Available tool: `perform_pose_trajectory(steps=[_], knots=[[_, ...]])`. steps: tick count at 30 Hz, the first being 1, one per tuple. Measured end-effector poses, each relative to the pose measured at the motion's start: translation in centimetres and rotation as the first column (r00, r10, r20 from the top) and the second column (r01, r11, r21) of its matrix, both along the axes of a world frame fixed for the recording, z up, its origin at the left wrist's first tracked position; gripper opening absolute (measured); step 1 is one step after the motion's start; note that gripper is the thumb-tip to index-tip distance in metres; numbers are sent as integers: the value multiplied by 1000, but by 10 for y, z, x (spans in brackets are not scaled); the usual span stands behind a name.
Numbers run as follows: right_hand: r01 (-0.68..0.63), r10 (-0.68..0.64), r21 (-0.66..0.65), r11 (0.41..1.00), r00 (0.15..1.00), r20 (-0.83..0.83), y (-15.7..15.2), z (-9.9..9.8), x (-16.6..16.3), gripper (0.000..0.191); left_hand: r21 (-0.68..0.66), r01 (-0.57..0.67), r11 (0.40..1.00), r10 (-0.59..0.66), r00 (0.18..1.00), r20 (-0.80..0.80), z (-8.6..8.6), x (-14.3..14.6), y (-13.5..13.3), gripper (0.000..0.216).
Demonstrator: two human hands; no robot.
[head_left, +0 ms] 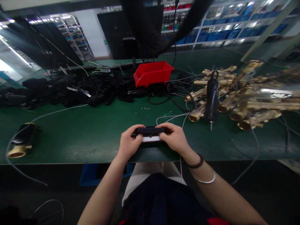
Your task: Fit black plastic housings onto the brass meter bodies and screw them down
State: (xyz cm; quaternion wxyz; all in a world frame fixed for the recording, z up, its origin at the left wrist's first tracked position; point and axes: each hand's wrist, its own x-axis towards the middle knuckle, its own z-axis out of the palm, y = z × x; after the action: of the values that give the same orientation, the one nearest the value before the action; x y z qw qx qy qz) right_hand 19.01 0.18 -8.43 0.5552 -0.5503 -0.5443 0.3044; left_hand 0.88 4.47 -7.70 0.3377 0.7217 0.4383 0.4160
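Close to the bench's front edge, a black plastic housing (150,130) is held level between my two hands. My left hand (130,139) grips its left end, thumb in front and fingers along the top. On the other end, my right hand (174,137) has the same pinch. A pale, shiny strip (151,138) shows along the housing's lower front, between my thumbs. Several tiny screws (145,108) lie scattered on the green bench top (105,125) beyond my hands. The underside of the housing is hidden from me.
A red bin (153,74) stands at the back amid heaped black plastic parts (93,84). An electric screwdriver (212,97) hangs tip down before piled brass pipe bodies (255,106). Far left lies a brass fitting with a black cover (22,139). Loose grey cables cross the bench.
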Motion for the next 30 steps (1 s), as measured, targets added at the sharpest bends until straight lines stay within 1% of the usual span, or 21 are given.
perform_pose_trajectory(steps=[3,6,8,12,15,21,24,26,28,30], knots=[[13,-29,140,990,993,116,-3,-1,0,25,127,19,992,-20,1000,-1,0,-1,-1,30],[-47,-13,303,952,981,193,-7,-2,-1,27,247,56,967,-69,997,42,0,-2,-2,31],[-72,-11,355,932,974,227,-9,-3,-1,29,281,66,958,-84,995,54,-1,-2,-3,29],[-64,-49,407,911,964,262,-9,-5,-3,32,301,46,953,-63,997,48,-2,-2,-4,28],[-83,-19,394,916,969,247,-8,-4,-2,32,313,34,949,-54,997,55,-2,-2,-4,26],[-188,137,276,943,972,193,-12,1,8,31,322,37,946,-58,997,56,-4,-1,-3,26],[-257,218,218,942,958,187,-16,0,12,29,335,50,941,-73,996,56,-6,-1,-3,27],[-276,238,213,937,953,186,-17,-2,14,26,343,68,937,-92,994,55,-5,-2,-4,27],[-267,223,241,933,955,193,-17,-4,15,20,311,88,946,-102,994,29,-1,-4,-4,26],[-256,204,268,929,957,209,-16,-6,16,16,198,86,977,-83,996,-22,4,-6,-4,28]])
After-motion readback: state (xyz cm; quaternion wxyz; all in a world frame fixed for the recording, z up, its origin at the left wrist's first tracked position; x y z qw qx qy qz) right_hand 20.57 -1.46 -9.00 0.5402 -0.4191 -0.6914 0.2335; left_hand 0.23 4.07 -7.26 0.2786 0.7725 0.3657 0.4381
